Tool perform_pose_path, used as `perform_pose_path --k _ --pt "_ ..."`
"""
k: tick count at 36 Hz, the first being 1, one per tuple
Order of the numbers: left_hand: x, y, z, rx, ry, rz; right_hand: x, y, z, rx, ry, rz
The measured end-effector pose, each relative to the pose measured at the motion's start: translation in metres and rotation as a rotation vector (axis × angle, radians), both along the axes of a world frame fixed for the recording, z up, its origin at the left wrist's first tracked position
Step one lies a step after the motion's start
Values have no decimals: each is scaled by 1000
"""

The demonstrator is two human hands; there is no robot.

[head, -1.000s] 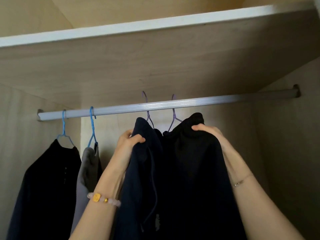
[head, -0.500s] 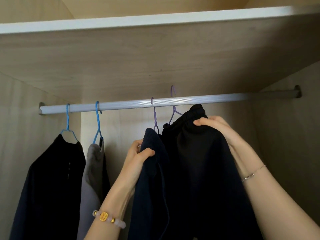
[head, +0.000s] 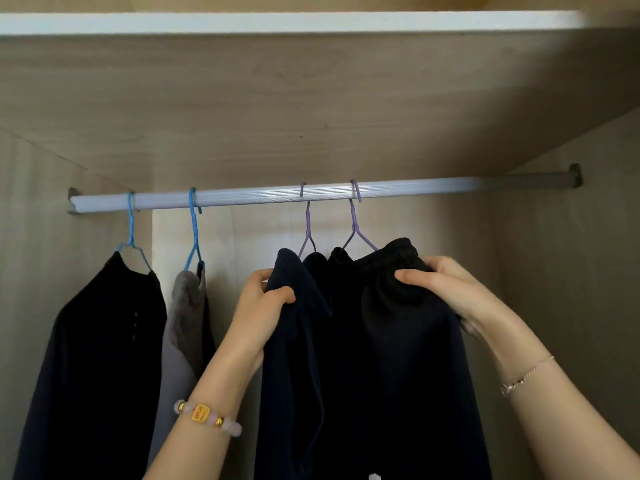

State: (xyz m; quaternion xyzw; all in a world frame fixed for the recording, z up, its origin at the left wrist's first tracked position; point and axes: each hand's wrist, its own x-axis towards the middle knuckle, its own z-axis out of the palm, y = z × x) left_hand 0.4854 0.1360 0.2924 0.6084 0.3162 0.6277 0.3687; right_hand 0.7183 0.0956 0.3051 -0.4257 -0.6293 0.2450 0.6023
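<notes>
Navy garment (head: 291, 375) and black trousers (head: 398, 375) hang touching each other near the middle of a silver rail (head: 259, 197) inside a wooden wardrobe, under a white-edged shelf (head: 311, 22); at the far left a black coat (head: 104, 358) hangs on a blue hanger (head: 131, 230); just beside it a grey garment (head: 183, 323) hangs on a second blue hanger (head: 194, 237); a gap of bare back wall separates these two from the held pair; the left hand (head: 263, 313), a beaded bracelet (head: 207, 415) on its wrist, grips the upper left edge of the navy garment, fingers (head: 280, 294) curled round the cloth with the thumb in front; the navy garment hangs from a purple hanger (head: 308, 226) hooked over the rail; a second purple hanger (head: 354, 223), also on the rail, carries the black trousers, whose elastic waistband bunches at the top; the right hand (head: 446, 289), a thin chain (head: 524, 377) on its wrist, pinches that waistband at its right end, fingers behind the cloth and thumb pressed on the front.
</notes>
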Motion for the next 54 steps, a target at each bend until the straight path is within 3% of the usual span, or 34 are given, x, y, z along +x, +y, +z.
perform_pose_path --k 5,10,15,19,23,35,49,52,54 --pt "-9 0 6 24 189 104 7 -1 8 -24 -200 -170" --pt "-11 2 24 87 363 99 11 1 23 -44 -685 -701" --pt "1 8 38 71 462 65 2 0 26 -9 -776 -845" --pt "10 8 45 60 508 180 -1 -1 22 8 -848 -915" --pt "15 3 42 74 568 196 3 -1 14 41 -847 -939" --pt "7 8 22 83 264 71 22 -4 5 -5 -744 -1025" --pt "0 1 11 124 204 -93 25 -10 8 56 -734 -744" --pt "-2 2 8 127 202 -90 14 -15 8 56 -788 -850" --pt "-3 3 7 136 206 -80 -3 -22 11 185 -812 -966"
